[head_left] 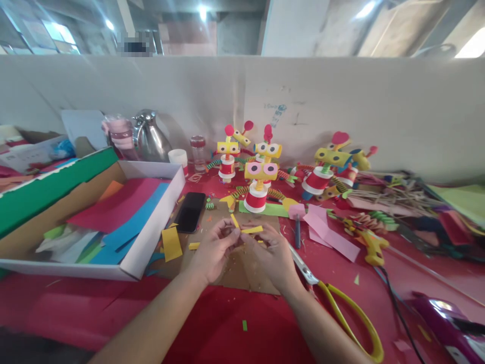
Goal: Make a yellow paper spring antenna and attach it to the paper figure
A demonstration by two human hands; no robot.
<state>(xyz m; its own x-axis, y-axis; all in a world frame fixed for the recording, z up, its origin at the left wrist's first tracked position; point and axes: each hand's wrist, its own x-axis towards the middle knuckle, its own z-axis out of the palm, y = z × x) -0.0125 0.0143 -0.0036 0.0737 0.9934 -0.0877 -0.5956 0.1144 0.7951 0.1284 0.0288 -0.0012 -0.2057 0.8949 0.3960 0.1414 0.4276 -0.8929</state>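
My left hand (220,245) and my right hand (271,250) meet over a brown cardboard sheet (242,275). Between the fingertips of both hands is a narrow yellow paper strip (252,230), its ends pointing up and to the right; where the fingers pinch it is partly hidden. Another short yellow strip (194,246) lies left of my left hand, near a yellow paper piece (172,243). Just beyond my hands stands a paper-cup figure (257,197) with a yellow tube head, pink-ringed eyes and coiled paper arms.
Several similar figures (318,177) stand behind. To the left are a box of coloured paper (151,253) and a phone (191,212). Yellow-handled scissors (333,303), a yellow glue gun (373,246), pink paper (331,232) and a purple tool (443,318) lie to the right.
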